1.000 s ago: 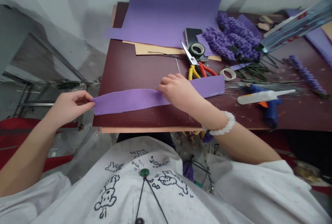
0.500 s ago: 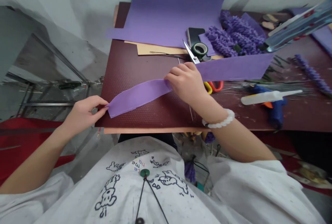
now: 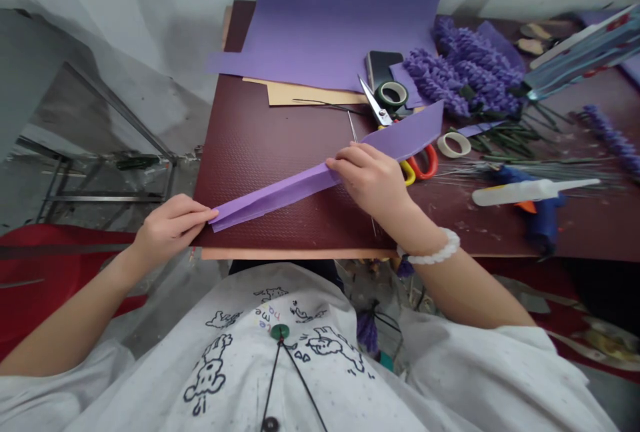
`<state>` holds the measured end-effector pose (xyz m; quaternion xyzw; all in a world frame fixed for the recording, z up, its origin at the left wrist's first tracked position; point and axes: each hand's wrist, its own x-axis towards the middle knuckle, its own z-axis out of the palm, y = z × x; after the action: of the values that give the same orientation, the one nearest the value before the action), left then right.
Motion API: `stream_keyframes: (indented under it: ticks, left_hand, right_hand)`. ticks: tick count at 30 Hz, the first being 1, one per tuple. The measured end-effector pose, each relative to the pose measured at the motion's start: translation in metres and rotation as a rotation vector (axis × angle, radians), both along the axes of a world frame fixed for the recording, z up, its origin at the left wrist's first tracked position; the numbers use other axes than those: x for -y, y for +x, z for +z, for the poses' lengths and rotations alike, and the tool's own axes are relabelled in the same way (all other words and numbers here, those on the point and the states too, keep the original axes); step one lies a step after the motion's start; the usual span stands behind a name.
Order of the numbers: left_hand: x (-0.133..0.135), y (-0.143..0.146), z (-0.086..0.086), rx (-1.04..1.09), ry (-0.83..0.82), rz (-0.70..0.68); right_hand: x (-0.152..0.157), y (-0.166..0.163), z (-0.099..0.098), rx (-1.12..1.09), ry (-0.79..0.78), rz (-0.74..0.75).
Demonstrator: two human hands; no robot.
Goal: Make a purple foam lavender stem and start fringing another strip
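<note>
A long purple paper strip stretches between my two hands, with a lengthwise fold along its upper edge. My left hand pinches its left end at the table's left front corner. Farther along, my right hand grips the strip near its middle, fingers closed over it. The strip's free end rises to the right beyond that hand, over the scissors with red and yellow handles. Part of the scissors is hidden under the paper.
A large purple sheet curves up at the back. Green tape, a phone, purple flower stems, a white tape roll, a blue glue gun and a white bottle lie on the dark red table.
The strip's left part has gone from bowed and wide to straight, with its edge folded over. Its right end has swung back toward my right hand, uncovering the white tape roll.
</note>
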<state>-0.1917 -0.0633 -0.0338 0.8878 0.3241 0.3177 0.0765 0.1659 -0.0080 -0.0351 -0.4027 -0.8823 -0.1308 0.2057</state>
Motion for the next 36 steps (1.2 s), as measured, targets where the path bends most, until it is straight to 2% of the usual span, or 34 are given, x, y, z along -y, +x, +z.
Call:
stream_keyframes:
  ticks: [5, 12, 19, 25, 30, 36]
  left_hand:
    - [0.002, -0.002, -0.007, -0.061, 0.096, 0.001]
    - [0.003, -0.005, -0.01, -0.075, 0.046, 0.008]
    - [0.003, 0.0, -0.001, -0.068, -0.016, 0.037]
    - [0.002, 0.004, 0.006, -0.073, -0.084, 0.063]
    - [0.004, 0.004, 0.009, -0.064, -0.145, 0.118]
    - [0.009, -0.004, 0.005, 0.003, -0.222, 0.216]
  right_hand:
    - [0.008, 0.002, 0.0, 0.012, -0.069, -0.017]
    - [0.004, -0.008, 0.009, 0.1, -0.14, 0.008]
    - [0.004, -0.033, 0.028, 0.177, -0.465, -0.058]
    - [0.007, -0.049, 0.044, -0.007, -0.674, 0.077]
    - [0.008, -0.069, 0.048, 0.062, -0.644, 0.104]
    - [0.008, -0.091, 0.038, 0.211, -0.437, 0.068]
